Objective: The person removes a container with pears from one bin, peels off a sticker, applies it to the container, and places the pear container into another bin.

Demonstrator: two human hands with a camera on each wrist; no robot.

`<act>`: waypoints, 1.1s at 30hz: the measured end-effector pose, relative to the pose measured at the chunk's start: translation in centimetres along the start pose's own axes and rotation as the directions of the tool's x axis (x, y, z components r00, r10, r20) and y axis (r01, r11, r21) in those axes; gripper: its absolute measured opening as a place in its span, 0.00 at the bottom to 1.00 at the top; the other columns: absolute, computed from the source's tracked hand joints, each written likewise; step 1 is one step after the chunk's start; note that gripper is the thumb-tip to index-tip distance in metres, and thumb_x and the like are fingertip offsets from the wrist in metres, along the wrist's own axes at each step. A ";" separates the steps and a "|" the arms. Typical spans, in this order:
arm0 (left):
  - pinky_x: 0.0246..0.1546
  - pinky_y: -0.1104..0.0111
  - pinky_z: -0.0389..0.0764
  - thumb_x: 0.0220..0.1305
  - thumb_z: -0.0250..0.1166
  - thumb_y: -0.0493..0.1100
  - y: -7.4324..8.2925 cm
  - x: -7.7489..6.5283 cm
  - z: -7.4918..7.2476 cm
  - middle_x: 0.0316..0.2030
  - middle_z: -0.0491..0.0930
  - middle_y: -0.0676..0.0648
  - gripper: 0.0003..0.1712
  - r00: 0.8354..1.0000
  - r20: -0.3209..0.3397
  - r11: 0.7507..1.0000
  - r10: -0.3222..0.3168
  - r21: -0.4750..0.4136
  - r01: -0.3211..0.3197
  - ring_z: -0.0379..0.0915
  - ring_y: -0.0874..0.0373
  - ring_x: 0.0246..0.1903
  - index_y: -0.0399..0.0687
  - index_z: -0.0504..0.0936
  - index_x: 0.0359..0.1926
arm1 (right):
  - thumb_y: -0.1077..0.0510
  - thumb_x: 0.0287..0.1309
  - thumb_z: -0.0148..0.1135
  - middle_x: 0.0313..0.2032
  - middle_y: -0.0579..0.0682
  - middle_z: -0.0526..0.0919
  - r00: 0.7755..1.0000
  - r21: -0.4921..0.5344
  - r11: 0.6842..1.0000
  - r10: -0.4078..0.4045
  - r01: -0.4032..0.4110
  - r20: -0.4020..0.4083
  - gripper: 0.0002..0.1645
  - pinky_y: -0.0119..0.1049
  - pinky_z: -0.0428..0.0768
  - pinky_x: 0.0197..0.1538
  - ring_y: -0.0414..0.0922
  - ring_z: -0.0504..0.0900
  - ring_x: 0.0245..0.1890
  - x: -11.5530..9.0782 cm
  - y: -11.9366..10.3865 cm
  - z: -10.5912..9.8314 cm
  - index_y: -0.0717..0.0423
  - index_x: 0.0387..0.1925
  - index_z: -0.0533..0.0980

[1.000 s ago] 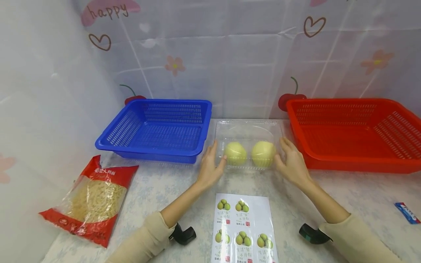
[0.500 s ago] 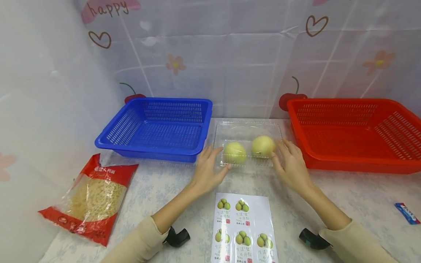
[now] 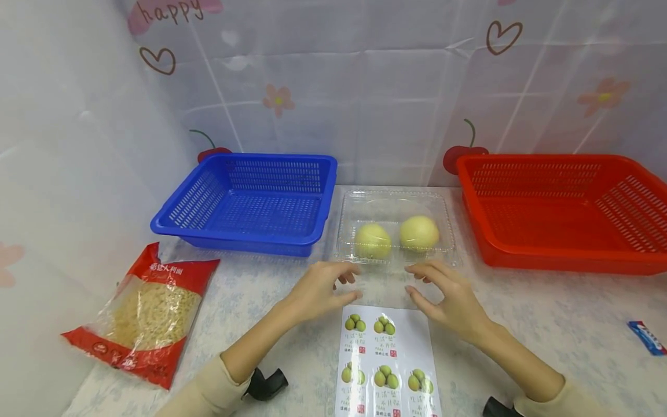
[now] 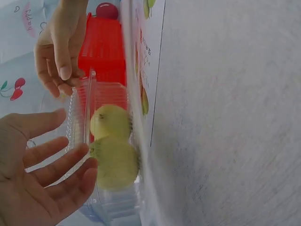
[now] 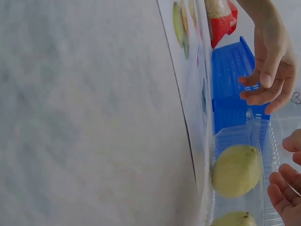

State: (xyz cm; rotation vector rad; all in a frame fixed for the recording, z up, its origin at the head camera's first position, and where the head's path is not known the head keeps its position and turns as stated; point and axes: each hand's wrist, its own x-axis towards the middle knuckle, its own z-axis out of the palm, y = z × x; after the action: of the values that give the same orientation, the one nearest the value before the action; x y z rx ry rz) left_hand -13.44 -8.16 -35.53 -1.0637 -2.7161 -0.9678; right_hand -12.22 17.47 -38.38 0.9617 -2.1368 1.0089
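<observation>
A clear plastic clamshell box [image 3: 388, 200] lies with its lid down on the table in the head view. Inside it are two pale yellow-green pears, the left one [image 3: 372, 241] slightly nearer than the right one [image 3: 419, 233]. My left hand [image 3: 318, 289] hovers in front of the box's near left corner, fingers loosely bent around air. Mirroring it, my right hand [image 3: 450, 296] is off the near right corner, thumb apart from the fingers and nothing held. Just below the hands lies a sheet of pear stickers [image 3: 411, 333], one upper-right spot blank.
A blue plastic basket [image 3: 271, 243] stands left of the box, a red basket [image 3: 573, 262] to its right. A red-ended bag of pasta [image 3: 156, 313] lies at the left, and a small blue-and-red packet [image 3: 647, 337] at the far right. A printed curtain [image 3: 396, 116] hangs behind.
Both hands have left the sides of the box and drawn back toward the person, over the far end of the sticker sheet. The right pear has shifted farther back inside the box.
</observation>
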 end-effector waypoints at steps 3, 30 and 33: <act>0.42 0.66 0.78 0.54 0.70 0.43 -0.1 0.1 0.2 0.42 0.82 0.44 0.24 0.981 0.194 0.999 -0.021 -0.027 0.027 0.78 0.52 0.42 0.39 0.78 0.51 | 0.68 0.45 0.68 0.36 0.52 0.83 0.995 0.111 0.992 0.054 -0.064 0.087 0.17 0.28 0.78 0.36 0.43 0.78 0.30 -0.6 -0.3 0.7 0.62 0.41 0.79; 0.40 0.77 0.71 0.31 0.82 0.48 -0.5 1.8 3.4 0.35 0.75 0.55 0.35 0.879 0.459 0.989 -0.132 0.123 0.085 0.69 0.66 0.36 0.47 0.79 0.45 | 0.62 0.45 0.73 0.36 0.50 0.83 0.866 0.198 0.915 0.236 -0.350 0.441 0.24 0.32 0.78 0.36 0.43 0.78 0.33 -1.9 -0.2 2.8 0.63 0.47 0.77; 0.39 0.77 0.71 0.32 0.82 0.47 -0.4 1.8 3.4 0.34 0.74 0.55 0.33 0.874 0.462 0.987 -0.150 0.124 0.103 0.68 0.66 0.35 0.46 0.79 0.44 | 0.61 0.46 0.73 0.36 0.49 0.83 0.863 0.191 0.917 0.235 -0.349 0.447 0.24 0.31 0.77 0.36 0.43 0.78 0.33 -1.9 -0.1 2.8 0.63 0.47 0.77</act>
State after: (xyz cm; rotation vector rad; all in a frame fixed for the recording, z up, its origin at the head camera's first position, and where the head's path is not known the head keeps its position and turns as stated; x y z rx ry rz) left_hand -14.54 -5.31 -37.98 -1.2557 -3.2172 -0.6450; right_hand -11.62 15.82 -41.28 1.0720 -2.6108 1.3711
